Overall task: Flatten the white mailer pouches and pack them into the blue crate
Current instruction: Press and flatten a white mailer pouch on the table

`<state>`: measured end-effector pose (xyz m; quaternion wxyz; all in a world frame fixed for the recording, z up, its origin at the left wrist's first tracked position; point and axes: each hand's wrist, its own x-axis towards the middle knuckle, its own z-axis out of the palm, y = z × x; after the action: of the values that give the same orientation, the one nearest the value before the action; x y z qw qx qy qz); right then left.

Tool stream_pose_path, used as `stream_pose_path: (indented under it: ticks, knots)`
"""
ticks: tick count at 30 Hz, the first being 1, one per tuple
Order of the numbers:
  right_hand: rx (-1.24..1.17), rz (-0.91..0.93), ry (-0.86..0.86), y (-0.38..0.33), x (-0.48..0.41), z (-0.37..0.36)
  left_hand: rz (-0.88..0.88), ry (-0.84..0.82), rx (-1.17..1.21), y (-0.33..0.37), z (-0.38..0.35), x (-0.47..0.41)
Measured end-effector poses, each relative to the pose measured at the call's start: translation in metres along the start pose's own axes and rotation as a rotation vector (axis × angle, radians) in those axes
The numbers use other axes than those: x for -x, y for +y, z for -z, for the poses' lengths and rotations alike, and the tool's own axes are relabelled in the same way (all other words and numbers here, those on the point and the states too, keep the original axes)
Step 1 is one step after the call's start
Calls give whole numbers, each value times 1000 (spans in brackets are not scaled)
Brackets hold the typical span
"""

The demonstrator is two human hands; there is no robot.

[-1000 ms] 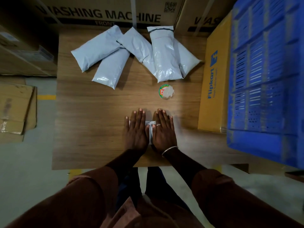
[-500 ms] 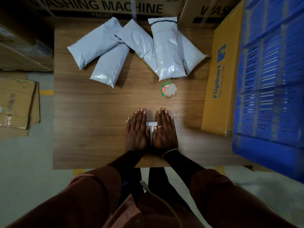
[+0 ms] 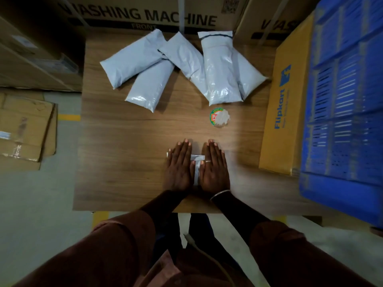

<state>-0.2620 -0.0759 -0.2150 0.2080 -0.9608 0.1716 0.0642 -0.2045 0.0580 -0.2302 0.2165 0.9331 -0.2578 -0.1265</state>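
Several puffy white mailer pouches (image 3: 221,71) lie in a loose fan at the far side of the wooden table (image 3: 124,154). A small flat white pouch (image 3: 196,162) lies near the table's front edge. My left hand (image 3: 179,166) and my right hand (image 3: 214,167) press flat on it side by side, fingers straight, so only a strip of it shows between them. The blue crate (image 3: 348,100) stands at the right, beyond the table's edge.
A round roll of tape (image 3: 219,120) lies just beyond my hands. A yellow Flipkart box (image 3: 279,112) stands between table and crate. Large washing machine cartons (image 3: 141,15) close the back. Flattened cardboard (image 3: 22,129) lies on the floor at left.
My hands have stayed flat on the small pouch, spreading slightly apart. The camera view has shifted a little; the pile of pouches has not moved.
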Motion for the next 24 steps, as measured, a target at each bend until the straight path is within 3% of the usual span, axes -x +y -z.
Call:
stream_pose_path:
  ticks: [10, 24]
  knots:
    - [30, 163, 59, -28, 29, -8, -16, 20, -46, -14, 17, 37]
    - [66, 145, 23, -25, 30, -27, -15, -12, -15, -19, 6, 38]
